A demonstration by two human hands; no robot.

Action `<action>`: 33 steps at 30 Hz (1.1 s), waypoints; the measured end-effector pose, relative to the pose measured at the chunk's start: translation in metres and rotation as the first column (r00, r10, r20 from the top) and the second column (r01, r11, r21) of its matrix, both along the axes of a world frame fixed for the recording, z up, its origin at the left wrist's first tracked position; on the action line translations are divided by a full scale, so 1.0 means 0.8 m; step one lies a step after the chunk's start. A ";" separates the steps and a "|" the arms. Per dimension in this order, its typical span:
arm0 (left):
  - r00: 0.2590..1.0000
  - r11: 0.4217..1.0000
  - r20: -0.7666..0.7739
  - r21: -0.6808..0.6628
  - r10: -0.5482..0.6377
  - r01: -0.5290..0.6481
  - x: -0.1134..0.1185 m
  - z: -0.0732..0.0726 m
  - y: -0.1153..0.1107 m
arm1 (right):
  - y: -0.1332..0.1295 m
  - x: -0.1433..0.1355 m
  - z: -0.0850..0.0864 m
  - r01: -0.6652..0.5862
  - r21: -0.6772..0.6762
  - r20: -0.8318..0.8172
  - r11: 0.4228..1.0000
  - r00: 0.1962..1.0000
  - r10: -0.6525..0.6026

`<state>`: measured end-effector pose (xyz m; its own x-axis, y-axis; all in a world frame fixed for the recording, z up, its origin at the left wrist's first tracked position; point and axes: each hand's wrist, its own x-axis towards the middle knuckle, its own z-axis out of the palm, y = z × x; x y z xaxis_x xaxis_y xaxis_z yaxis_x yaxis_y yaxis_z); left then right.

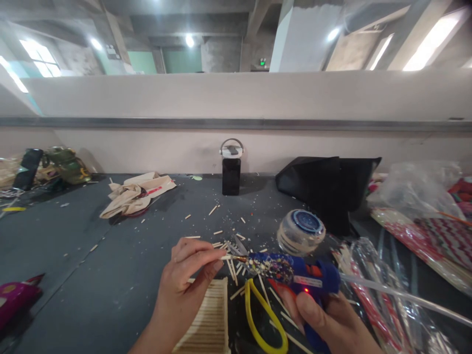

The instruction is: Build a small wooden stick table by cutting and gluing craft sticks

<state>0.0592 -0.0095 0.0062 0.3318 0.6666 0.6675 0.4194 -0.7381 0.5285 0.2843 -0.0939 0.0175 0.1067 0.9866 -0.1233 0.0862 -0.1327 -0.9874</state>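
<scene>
My right hand [324, 314] is wrapped round a blue hot glue gun [313, 278] with a small red light lit and a clear glue stick [401, 295] running out of its back. Its metal tip points left. My left hand [195, 275] pinches a short wooden stick [225, 257], whose end is at the glue gun's tip. Below my left hand lies a panel of wooden sticks [208, 319] set side by side, partly hidden by the hand. Yellow-handled scissors [265, 324] rest beside the panel, under the glue gun, with their blades among loose stick pieces.
A clear jar with a blue lid [300, 231] stands behind the glue gun. A phone [231, 177] leans upright near the wall. Around lie a cloth bag [138, 194], a black bag [324, 187], plastic packets [391, 295] and a magenta tool [18, 300]. Stick scraps litter the dark table.
</scene>
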 end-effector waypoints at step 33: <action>0.971 0.871 0.207 -0.448 -0.118 0.201 0.000 -0.002 -0.007 | -0.008 0.002 -0.010 0.096 0.006 0.032 0.995 0.995 -0.096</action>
<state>0.0595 -0.0153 0.0050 0.3707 0.8598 0.3511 0.1912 -0.4406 0.8771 0.2860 -0.0999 0.0094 0.2050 0.9720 -0.1144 0.1048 -0.1380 -0.9849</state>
